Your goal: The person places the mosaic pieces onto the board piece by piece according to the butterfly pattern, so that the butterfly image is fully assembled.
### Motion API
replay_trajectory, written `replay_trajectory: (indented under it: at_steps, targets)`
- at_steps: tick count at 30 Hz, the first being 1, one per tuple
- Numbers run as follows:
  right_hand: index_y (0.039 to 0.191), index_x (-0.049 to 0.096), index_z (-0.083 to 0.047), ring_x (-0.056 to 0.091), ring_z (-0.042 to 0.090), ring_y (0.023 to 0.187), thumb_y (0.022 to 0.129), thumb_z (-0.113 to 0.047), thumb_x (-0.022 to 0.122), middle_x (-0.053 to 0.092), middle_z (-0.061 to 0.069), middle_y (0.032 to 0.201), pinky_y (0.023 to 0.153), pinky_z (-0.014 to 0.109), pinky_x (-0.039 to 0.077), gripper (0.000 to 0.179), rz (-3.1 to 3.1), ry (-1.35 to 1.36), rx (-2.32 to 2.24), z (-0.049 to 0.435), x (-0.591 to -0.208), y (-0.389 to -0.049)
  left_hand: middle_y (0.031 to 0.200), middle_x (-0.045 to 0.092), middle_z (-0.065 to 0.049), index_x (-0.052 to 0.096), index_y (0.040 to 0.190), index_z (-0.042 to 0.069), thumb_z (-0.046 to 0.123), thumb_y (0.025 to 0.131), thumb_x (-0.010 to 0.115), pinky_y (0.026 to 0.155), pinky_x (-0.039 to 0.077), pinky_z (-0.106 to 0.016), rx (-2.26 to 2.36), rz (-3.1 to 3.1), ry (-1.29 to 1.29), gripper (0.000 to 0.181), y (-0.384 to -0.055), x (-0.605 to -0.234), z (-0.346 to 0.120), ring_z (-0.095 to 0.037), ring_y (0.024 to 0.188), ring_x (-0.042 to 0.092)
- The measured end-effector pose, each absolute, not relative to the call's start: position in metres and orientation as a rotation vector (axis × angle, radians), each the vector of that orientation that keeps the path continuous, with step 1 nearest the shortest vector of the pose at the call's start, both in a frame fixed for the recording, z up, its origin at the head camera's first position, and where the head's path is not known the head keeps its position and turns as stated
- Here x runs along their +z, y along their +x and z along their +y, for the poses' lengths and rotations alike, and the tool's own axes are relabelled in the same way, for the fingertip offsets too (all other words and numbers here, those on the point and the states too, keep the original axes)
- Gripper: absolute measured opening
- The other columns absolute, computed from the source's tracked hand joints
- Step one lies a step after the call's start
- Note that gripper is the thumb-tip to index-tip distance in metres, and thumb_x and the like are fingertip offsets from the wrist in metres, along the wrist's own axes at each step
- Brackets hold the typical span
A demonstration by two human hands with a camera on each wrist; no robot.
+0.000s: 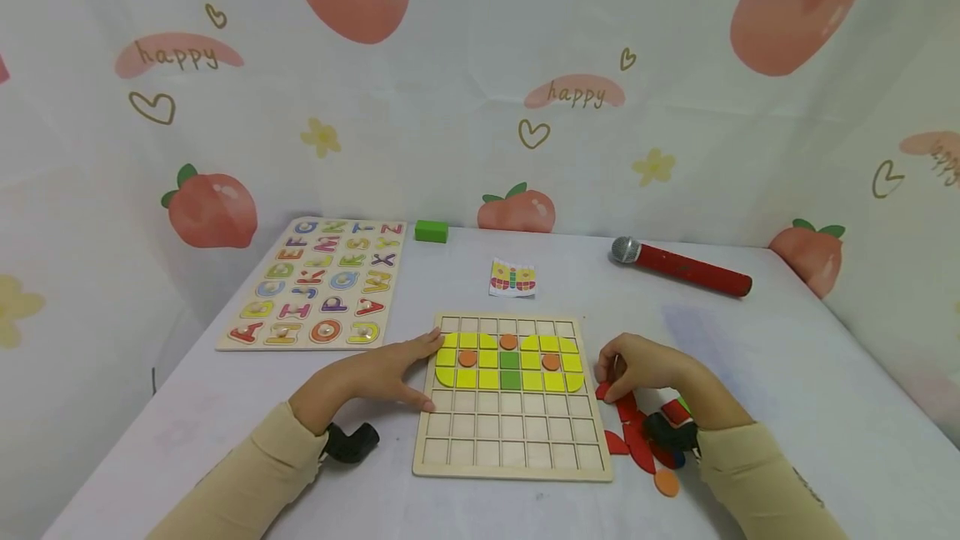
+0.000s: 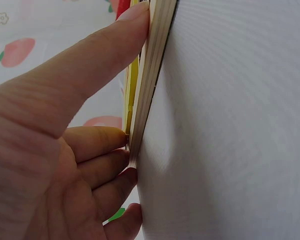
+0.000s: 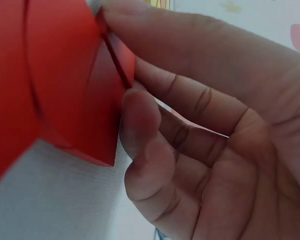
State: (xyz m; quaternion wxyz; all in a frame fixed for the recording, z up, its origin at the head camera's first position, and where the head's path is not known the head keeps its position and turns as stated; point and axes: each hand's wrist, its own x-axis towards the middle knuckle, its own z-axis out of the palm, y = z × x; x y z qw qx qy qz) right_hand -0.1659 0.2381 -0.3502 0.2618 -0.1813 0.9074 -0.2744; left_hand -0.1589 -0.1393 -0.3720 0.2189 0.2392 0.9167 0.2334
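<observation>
My left hand (image 1: 386, 371) rests against the left edge of a wooden grid board (image 1: 517, 455), its fingertips and thumb touching the rim. In the left wrist view the thumb (image 2: 102, 57) presses the board's side, with the fingers fairly straight. Set into the upper rows are yellow tiles (image 1: 467, 378), green squares (image 1: 510, 379) and orange discs (image 1: 551, 362). Right of the board, my right hand (image 1: 648, 365) pinches a red piece (image 1: 603, 391) between thumb and curled fingers. More red pieces (image 1: 637, 444) lie in an overlapping heap below it, close up in the right wrist view.
An orange disc (image 1: 666, 483) lies at the near end of the heap. Behind the board sits a small picture card (image 1: 513, 278) with a butterfly-like pattern. An alphabet puzzle board (image 1: 315, 286) is at the back left, beside a green block (image 1: 431, 231). A red microphone (image 1: 690, 269) lies at the back right.
</observation>
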Motion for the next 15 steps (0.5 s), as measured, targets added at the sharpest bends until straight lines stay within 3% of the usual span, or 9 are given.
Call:
replay_trajectory:
  at_steps: [8,15]
  targets:
    - [0.079,0.059,-0.005,0.049,0.012,0.06,0.077,-0.01,0.074,0.055,-0.002,0.068,0.052,0.023,0.045,0.016,2.4,-0.565,-0.809,0.2422,-0.3533,-0.1705,0.157,0.014,0.0,0.023,0.149,0.017,0.047,0.07,0.077,0.117,0.021,-0.042,0.638,2.54,0.656,0.1,-0.1586,-0.3712,-0.1393,-0.02,0.145,0.016]
    - [0.085,0.061,-0.001,0.056,0.013,0.064,0.086,-0.012,0.066,0.059,0.002,0.078,0.058,0.026,0.051,0.012,2.369,-0.545,-0.962,0.2428,-0.3497,-0.1734,0.158,0.014,-0.001,0.023,0.149,0.017,0.047,0.07,0.077,0.117,0.021,-0.042,0.65,2.534,0.656,0.1,-0.1581,-0.3707,-0.1394,-0.02,0.145,0.015]
